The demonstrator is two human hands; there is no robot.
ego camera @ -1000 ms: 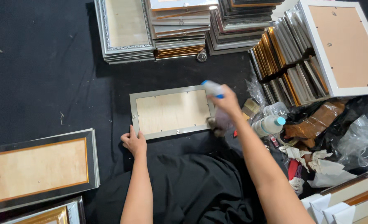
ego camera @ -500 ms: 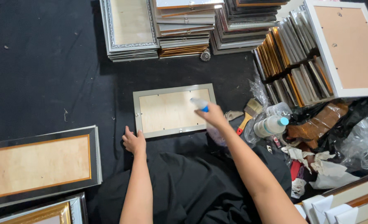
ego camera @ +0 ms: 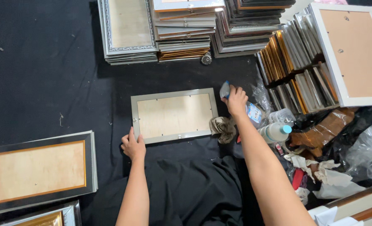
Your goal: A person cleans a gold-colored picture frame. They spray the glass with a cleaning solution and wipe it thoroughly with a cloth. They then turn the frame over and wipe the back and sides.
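Note:
A silver picture frame lies face down on the black cloth, its tan backing board up. My left hand rests at the frame's lower left corner, fingers touching its edge. My right hand grips a clear spray bottle with a blue and white label, just right of the frame's upper right corner. A crumpled brown rag lies below that hand, beside the frame.
Stacks of frames stand at the back, with upright frames and a large white frame at right. A plastic bottle with a blue cap, bags and crumpled paper lie right. A black and gold frame lies left.
My right hand with the spray bottle has moved from over the frame to the right, off its upper right corner. The rag now lies uncovered beside the frame. My left hand has stayed at the corner.

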